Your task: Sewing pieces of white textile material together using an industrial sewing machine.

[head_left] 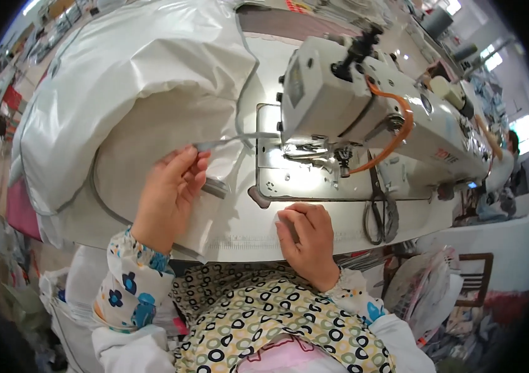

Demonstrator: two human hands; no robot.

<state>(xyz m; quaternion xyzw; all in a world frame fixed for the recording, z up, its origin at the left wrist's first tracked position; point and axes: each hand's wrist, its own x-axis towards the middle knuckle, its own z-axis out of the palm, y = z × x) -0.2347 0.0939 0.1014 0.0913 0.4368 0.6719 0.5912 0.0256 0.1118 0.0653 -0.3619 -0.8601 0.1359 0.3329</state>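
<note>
My left hand (174, 183) pinches the end of a narrow grey binding strip (230, 142), which runs right toward the sewing machine's (345, 93) needle area. Under and behind that hand spreads a large shiny silver-white fabric piece (184, 56) with grey bound edges, heaped over the left of the table. A short folded grey-edged part (215, 188) lies just right of the hand. Near the table's front edge rests my right hand (308, 239), its fingers curled in; what they hold, if anything, is hidden. The lamp lights the metal needle plate (308, 177).
Black-handled scissors (374, 208) lie right of the needle plate, beside a dark grey piece (391, 221). An orange tube (401, 137) loops off the machine head. A printed ruler scale (258, 239) marks the table's front. Behind at right, another person (504, 158) is partly visible.
</note>
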